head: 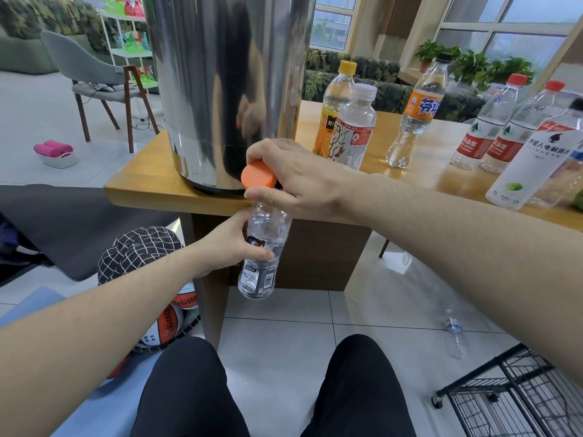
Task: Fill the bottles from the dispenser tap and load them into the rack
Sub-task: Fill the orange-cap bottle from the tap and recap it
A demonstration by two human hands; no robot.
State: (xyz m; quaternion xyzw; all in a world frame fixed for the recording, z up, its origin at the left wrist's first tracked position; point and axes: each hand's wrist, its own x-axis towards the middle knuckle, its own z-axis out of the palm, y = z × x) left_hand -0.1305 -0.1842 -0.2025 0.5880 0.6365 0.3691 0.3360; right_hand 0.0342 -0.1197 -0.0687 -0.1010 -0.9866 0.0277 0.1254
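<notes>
Seven plastic bottles stand on the honey-coloured wooden table (142, 171): an orange-juice bottle with a yellow cap (335, 105), a clear bottle with a white cap and a red-and-white label (356, 127), an orange-labelled soda bottle with a black cap (418, 111), two red-labelled water bottles with red caps (484, 127) (517, 127), a white-labelled bottle with a green lime mark (533, 159), and at least one more clear bottle at the right edge, partly cut off. One empty clear bottle (456, 334) lies on the tiled floor, near one black wire rack (504, 398) at lower right. One tall stainless-steel dispenser drum (220, 74) sits at the table's near corner. The eighth upright bottle, a clear plastic bottle with a grey-black label and barcode (262, 260), hangs below the table edge under the drum; it looks partly filled. The left hand (227, 244) grips its middle, fingers curled round the body with the thumb across the label. The right hand (293, 178) holds one round orange cap (258, 175) between curled fingers and thumb, just above the bottle's neck; the tap itself is hidden behind this hand.
</notes>
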